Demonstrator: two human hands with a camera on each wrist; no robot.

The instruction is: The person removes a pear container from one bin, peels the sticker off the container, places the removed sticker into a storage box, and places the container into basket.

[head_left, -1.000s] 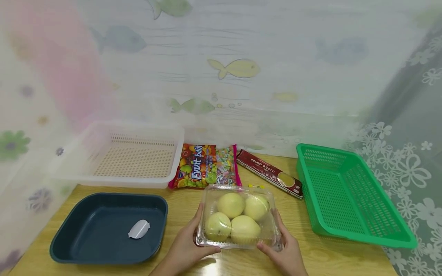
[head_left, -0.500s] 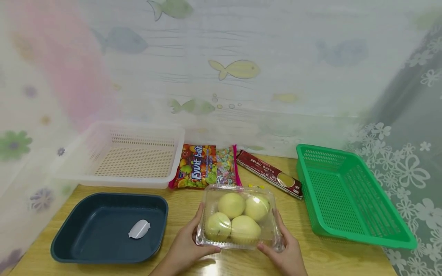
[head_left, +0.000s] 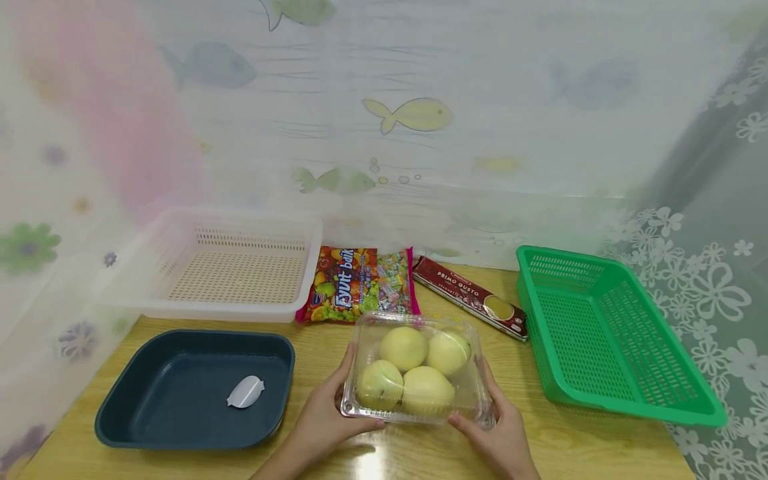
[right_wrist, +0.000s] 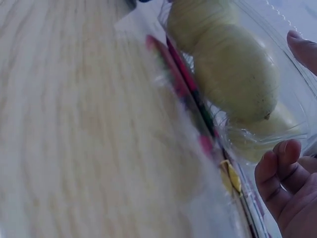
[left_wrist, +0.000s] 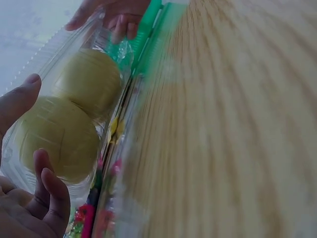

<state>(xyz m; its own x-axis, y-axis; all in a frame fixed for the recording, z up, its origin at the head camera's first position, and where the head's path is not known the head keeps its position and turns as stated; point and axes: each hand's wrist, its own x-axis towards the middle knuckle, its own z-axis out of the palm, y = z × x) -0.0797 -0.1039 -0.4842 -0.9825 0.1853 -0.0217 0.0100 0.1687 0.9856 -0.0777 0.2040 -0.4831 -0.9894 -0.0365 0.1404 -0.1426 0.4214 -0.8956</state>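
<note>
A clear plastic clamshell box [head_left: 468,393] with several round, pale yellow fruits [head_left: 403,348] inside is held between two hands near the front of the table. My left hand [head_left: 330,407] grips its left side, thumb along the near edge. On the opposite side, my right hand [head_left: 501,423] grips it with the thumb at the near right corner. The left wrist view shows the box [left_wrist: 54,69] raised off the wooden top, with curled fingertips [left_wrist: 55,191] at its lower side. From the right wrist, fruits [right_wrist: 235,72] show through the plastic above the right hand's fingers [right_wrist: 285,171].
A dark blue basin [head_left: 180,437] holding a small white oval piece [head_left: 246,392] stands left. Behind it is a white basket [head_left: 210,311]. A Fruit candy bag [head_left: 354,287] and a red spaghetti pack [head_left: 471,297] lie at the back. A green basket [head_left: 600,347] stands right.
The head view has shifted slightly, moving the surroundings a little upward in the picture. Both hands keep the same hold on the box, which stays in about the same place.
</note>
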